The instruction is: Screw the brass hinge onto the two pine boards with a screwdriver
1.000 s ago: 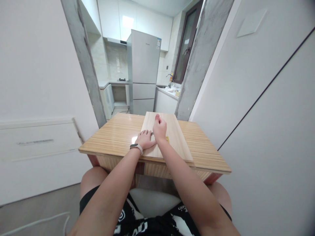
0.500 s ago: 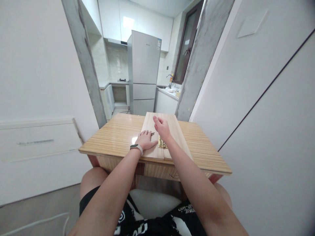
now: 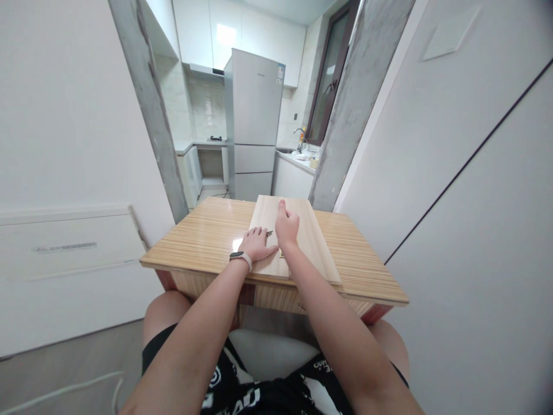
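Two pale wooden boards [image 3: 317,248] lie side by side on a striped wooden table [image 3: 207,230]. My left hand [image 3: 256,245] rests flat on the left board, fingers spread, a wristband at its wrist. Beside its fingertips is a little group of dark metal pieces [image 3: 269,233], perhaps screws, too small to be sure. Above the boards, my right hand [image 3: 287,223] is closed in a fist with the thumb up; whatever it grips, if anything, is hidden. A brass hinge [image 3: 281,253] near the boards' seam is mostly covered by my right wrist.
The table has a drawer front [image 3: 276,300] below its near edge, close to my knees. White walls stand on both sides. Beyond the table are a fridge [image 3: 257,104] and a kitchen counter with a sink tap [image 3: 299,135].
My right hand has turned upright and shifted slightly right, so its wrist now covers more of the brass hinge. My left hand stays pressed on the board.
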{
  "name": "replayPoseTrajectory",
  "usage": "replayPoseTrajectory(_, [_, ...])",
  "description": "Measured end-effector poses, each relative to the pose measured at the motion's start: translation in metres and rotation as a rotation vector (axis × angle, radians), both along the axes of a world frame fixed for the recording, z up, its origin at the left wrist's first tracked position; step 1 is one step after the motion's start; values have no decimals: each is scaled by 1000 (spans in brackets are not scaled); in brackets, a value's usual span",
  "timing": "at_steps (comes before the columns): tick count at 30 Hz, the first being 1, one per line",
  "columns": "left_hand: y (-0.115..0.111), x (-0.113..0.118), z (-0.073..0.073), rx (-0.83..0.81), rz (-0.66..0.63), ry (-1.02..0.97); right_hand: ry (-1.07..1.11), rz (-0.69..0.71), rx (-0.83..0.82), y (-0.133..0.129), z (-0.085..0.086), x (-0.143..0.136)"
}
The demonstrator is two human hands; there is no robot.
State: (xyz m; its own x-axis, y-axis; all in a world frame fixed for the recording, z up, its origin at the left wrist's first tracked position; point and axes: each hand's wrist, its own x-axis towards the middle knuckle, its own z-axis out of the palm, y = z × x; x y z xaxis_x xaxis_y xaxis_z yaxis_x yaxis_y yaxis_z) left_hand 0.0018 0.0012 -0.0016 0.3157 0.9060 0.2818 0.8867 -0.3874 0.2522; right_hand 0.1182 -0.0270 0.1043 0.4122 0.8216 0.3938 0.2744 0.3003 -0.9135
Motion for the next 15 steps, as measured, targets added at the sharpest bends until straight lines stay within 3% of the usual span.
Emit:
replayPoseTrajectory(5, [0,0,-1,-4,-1,-5,24,565,-196,10,9,20])
replayPoseTrajectory(7, [0,0,0,-11,-1,-5,21,641,-198,13,11,26])
replayPoseTrajectory(9, [0,0,0,-18,2,-5,30,551,-166,14,11,27])
replayPoseTrajectory(15, [2,0,-4,-2,4,-12,97,111,-23,15,3,14])
